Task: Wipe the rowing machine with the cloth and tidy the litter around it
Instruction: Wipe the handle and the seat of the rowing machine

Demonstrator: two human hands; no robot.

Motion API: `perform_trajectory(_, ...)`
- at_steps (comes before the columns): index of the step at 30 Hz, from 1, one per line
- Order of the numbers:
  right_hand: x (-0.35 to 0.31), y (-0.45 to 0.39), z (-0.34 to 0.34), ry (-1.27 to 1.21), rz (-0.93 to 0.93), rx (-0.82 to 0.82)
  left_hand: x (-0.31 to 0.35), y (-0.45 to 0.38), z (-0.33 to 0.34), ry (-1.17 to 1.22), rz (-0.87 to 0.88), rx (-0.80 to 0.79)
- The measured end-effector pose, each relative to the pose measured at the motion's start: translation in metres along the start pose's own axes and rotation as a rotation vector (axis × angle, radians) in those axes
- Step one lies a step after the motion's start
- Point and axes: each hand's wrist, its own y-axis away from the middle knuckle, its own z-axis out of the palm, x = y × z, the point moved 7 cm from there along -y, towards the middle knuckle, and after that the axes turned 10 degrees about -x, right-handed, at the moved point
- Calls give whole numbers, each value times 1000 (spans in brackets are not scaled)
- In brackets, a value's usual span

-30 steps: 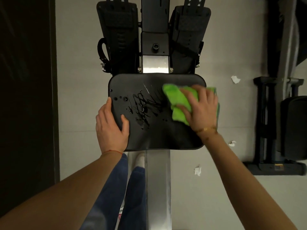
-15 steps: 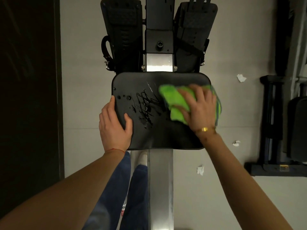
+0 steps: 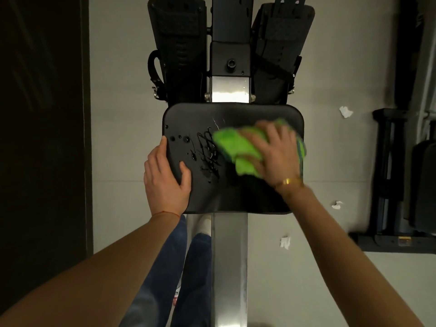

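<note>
The green cloth (image 3: 236, 147) lies on the black seat (image 3: 236, 197), beside dark smears (image 3: 207, 152), pressed under the right hand (image 3: 276, 156), fingers spread flat. The left hand (image 3: 165, 178) clasps the seat's edge. 3 paper scraps (image 3: 285, 242) dot the floor (image 3: 122, 114).

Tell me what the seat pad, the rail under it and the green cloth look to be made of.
Seat pad: looks like black vinyl or moulded plastic, smooth and semi-matte; liquid sits on it in glossy streaks rather than soaking in.
Rail: metal, probably brushed steel or aluminium, judging by its silvery sheen and reflections.
Green cloth: soft fabric, likely microfibre; it bunches in folds under the right hand.
</note>
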Motion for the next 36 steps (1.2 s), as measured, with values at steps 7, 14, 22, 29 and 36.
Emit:
perform_trajectory(7, 3, 12, 1, -82, 139, 23, 1, 0, -1, 4, 7, 4)
perform_trajectory(14, -6, 51, 6, -14, 19, -32, 0, -1, -1, -9, -4, -1)
perform_trajectory(22, 11, 40, -3, -83, 185, 32, 1, -2, -1, -26, -11, -11)
perform_trajectory(29, 25, 48, 2, -44, 208, -7, 1, 0, 1, -32, -17, -17)
perform_trajectory(36, 55, -13, -15, -96, 341, 80, 0, -1, 1, -27, -7, -14)
